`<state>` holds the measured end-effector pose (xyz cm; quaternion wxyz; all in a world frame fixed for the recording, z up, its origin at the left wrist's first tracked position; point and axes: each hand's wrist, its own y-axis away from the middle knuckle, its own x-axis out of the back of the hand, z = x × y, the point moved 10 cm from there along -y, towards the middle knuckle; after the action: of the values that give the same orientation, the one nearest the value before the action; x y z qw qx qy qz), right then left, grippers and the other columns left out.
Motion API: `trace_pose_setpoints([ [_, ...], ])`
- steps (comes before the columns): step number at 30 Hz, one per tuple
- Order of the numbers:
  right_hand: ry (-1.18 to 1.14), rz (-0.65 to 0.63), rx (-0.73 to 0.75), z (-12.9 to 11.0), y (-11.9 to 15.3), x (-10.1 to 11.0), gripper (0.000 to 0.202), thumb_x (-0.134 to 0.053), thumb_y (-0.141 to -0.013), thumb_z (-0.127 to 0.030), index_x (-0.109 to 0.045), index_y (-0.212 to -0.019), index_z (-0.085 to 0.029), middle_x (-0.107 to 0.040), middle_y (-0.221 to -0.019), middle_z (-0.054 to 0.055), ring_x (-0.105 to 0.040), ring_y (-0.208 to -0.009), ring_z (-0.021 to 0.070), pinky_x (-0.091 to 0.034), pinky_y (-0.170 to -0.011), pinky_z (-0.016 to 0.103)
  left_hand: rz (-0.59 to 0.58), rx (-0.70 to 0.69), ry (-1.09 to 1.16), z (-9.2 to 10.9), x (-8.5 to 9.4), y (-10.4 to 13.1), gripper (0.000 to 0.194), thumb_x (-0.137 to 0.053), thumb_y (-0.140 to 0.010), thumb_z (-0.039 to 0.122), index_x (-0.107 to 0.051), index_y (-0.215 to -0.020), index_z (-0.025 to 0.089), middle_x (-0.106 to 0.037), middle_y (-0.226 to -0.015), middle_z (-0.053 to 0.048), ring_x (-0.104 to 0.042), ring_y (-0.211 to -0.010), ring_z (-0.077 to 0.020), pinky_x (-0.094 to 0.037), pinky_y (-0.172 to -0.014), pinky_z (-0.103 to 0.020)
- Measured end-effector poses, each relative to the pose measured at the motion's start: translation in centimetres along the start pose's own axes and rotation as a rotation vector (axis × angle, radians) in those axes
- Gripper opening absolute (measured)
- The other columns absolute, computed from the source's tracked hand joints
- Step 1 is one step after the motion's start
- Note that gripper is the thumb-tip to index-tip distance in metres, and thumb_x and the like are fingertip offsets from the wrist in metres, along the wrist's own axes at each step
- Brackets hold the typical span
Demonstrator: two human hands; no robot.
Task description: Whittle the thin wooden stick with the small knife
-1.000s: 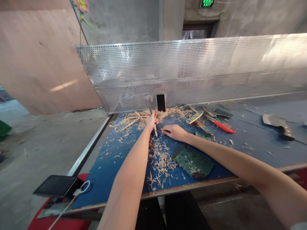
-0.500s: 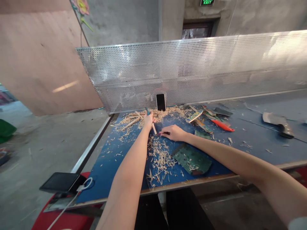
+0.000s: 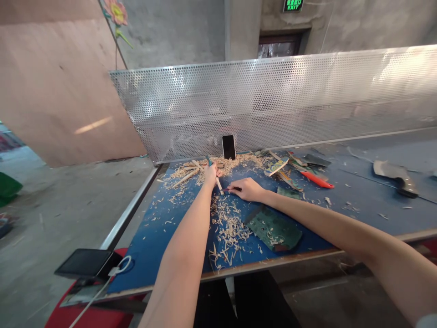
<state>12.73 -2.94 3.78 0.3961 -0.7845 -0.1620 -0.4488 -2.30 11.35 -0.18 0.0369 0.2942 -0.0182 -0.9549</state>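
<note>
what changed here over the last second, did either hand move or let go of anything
Barely anything. The left hand keeps its grip on the thin stick, shifted slightly back. The right hand stays closed on the small dark tool at the stick's tip. Phone, shavings and orange knife lie unchanged.

bare blue tabletop (image 3: 160, 237) left; perforated metal screen (image 3: 273, 100) and phone (image 3: 228, 146) block behind.

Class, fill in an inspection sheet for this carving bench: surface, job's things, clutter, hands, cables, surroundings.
Surface: blue worktable, strewn with pale wood shavings.
Job's things: thin pale wooden stick; small dark-handled knife.
Clutter: orange-handled cutter, green cutting mat, black phone upright.
Hands: left hand grips stick; right hand holds knife against it.
Cables: white cable to black tablet.
Surroundings: perforated metal screen, plywood sheet.
</note>
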Motion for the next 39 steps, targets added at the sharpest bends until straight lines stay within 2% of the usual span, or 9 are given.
trace_pose_setpoints([
  [5,-0.021,-0.043,0.075,-0.8,0.5,-0.3,0.014,-0.077,-0.112,-0.028,-0.087,-0.101,-0.029,-0.093,-0.101,0.001,-0.086,-0.091,0.0237,-0.053,-0.078,0.030,0.015,0.022,0.011,-0.1,-0.1,0.0,0.037,-0.084,-0.102,0.028,-0.048,-0.091,0.026,-0.025,-0.057,0.014,-0.025,-0.039,-0.0081,-0.019,-0.043,-0.024],
  [9,-0.029,0.058,0.037,-0.4,0.7,0.6,0.012,-0.075,-0.113,-0.027,-0.086,-0.108,-0.027,-0.094,-0.110,0.005,-0.087,-0.094,0.0250,-0.055,-0.080,0.031,0.018,0.006,-0.004,0.2,-0.1,0.1,0.035,-0.082,-0.101,0.027,-0.049,-0.092,0.026,-0.027,-0.056,0.014,-0.027,-0.039,-0.0081,-0.019,-0.045,-0.024],
  [12,-0.003,0.082,0.031,-0.4,0.5,0.8,0.013,-0.073,-0.115,-0.028,-0.085,-0.110,-0.026,-0.093,-0.112,0.006,-0.087,-0.096,0.0256,-0.056,-0.080,0.031,0.024,-0.017,-0.043,0.3,-0.1,0.1,0.036,-0.083,-0.099,0.025,-0.047,-0.093,0.027,-0.029,-0.056,0.014,-0.030,-0.040,-0.0087,-0.021,-0.047,-0.026],
  [17,-0.006,0.054,0.030,-0.3,0.3,0.5,0.013,-0.073,-0.116,-0.030,-0.084,-0.110,-0.026,-0.092,-0.107,0.006,-0.086,-0.092,0.0249,-0.055,-0.078,0.030,0.167,-0.052,-0.140,0.5,1.1,-0.1,0.036,-0.080,-0.096,0.020,-0.045,-0.095,0.029,-0.030,-0.055,0.014,-0.035,-0.040,-0.0117,-0.023,-0.051,-0.028],
  [20,-0.024,0.033,0.007,-0.1,0.2,0.3,0.013,-0.075,-0.115,-0.030,-0.085,-0.107,-0.027,-0.092,-0.107,0.005,-0.085,-0.092,0.0244,-0.054,-0.078,0.030,0.191,-0.056,-0.158,0.5,1.2,-0.1,0.034,-0.077,-0.095,0.018,-0.045,-0.096,0.029,-0.032,-0.056,0.013,-0.037,-0.040,-0.0123,-0.023,-0.051,-0.029],
  [26,-0.058,-0.021,-0.027,0.1,-0.1,-0.1,0.013,-0.076,-0.113,-0.030,-0.085,-0.105,-0.027,-0.092,-0.102,0.004,-0.083,-0.088,0.0233,-0.053,-0.079,0.030,0.124,-0.038,-0.063,0.3,0.7,-0.1,0.040,-0.084,-0.093,0.027,-0.044,-0.092,0.029,-0.029,-0.056,0.013,-0.033,-0.039,-0.0103,-0.020,-0.048,-0.026],
  [31,-0.048,-0.084,0.026,-0.5,0.2,-0.6,0.013,-0.078,-0.111,-0.026,-0.086,-0.101,-0.029,-0.093,-0.102,0.003,-0.085,-0.089,0.0239,-0.053,-0.079,0.030,0.044,0.001,-0.016,0.1,0.0,0.1,0.031,-0.081,-0.098,0.032,-0.051,-0.093,0.026,-0.030,-0.054,0.013,-0.031,-0.039,-0.0095,-0.020,-0.045,-0.026],
  [35,-0.043,-0.036,0.026,-0.6,0.5,0.0,0.012,-0.075,-0.113,-0.027,-0.086,-0.107,-0.028,-0.093,-0.104,0.004,-0.086,-0.090,0.0246,-0.055,-0.080,0.031,0.059,0.005,-0.018,0.2,0.1,0.3,0.025,-0.075,-0.099,0.028,-0.051,-0.094,0.026,-0.031,-0.053,0.012,-0.030,-0.038,-0.0101,-0.020,-0.044,-0.025],
  [39,0.012,0.033,-0.006,-0.3,0.5,0.6,0.013,-0.072,-0.115,-0.029,-0.084,-0.110,-0.026,-0.092,-0.111,0.008,-0.085,-0.092,0.0256,-0.055,-0.079,0.032,0.059,-0.003,-0.024,0.3,0.1,0.3,0.029,-0.078,-0.097,0.026,-0.049,-0.093,0.027,-0.030,-0.053,0.013,-0.030,-0.038,-0.0103,-0.020,-0.044,-0.025],
])
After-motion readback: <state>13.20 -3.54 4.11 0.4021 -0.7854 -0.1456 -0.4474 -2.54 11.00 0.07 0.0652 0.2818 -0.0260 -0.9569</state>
